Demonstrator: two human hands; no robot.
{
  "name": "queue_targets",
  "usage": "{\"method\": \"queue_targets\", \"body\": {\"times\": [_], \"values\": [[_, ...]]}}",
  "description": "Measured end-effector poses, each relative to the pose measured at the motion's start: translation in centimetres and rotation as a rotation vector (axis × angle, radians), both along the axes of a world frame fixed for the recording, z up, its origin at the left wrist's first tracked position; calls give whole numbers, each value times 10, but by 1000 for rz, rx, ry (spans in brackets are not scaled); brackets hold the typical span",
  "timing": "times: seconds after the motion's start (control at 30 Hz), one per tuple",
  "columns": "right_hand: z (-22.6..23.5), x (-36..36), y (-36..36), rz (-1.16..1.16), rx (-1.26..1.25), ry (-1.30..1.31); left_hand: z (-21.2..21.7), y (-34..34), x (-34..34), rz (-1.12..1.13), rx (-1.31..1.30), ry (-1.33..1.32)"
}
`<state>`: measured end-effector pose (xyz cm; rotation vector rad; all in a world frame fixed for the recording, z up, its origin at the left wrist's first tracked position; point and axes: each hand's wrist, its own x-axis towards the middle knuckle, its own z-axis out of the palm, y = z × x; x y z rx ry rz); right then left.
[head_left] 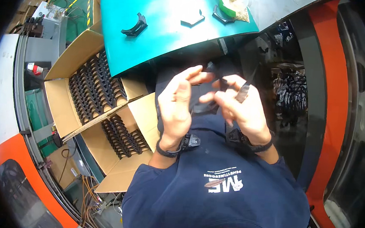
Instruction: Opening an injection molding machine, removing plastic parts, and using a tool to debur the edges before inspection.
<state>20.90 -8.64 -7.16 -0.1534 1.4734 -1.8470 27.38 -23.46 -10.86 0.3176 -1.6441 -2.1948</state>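
Note:
My left hand (177,107) is raised in front of my chest, its fingers bent toward my right hand. At its fingertips is a small black part (213,69), blurred and dark against the background, so its shape is hard to read. Close by on the right, my right hand (245,110) has its fingers curled inward around the same spot. A narrow grey strip-like thing (243,93) lies across its fingers; whether it is a tool or a wrapping I cannot tell. Both hands are smeared by motion.
Ahead is a green-topped table (162,36) bearing a black curved part (135,25), several similar pieces and a clear bag (238,7) of small golden pieces. On the left, two cartons, one farther (60,101) and one nearer (115,168), hold rows of black curved parts. An orange machine frame (337,82) stands right.

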Motion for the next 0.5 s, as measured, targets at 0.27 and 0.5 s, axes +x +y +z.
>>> {"method": "queue_targets", "body": {"times": [0.27,0.5], "values": [[-5,-4,3,-233,-160,-14,-10,1,12,-64,-43,91],[-10,4,1,-210,-186,7,-9,16,15,9,-22,21]]}}
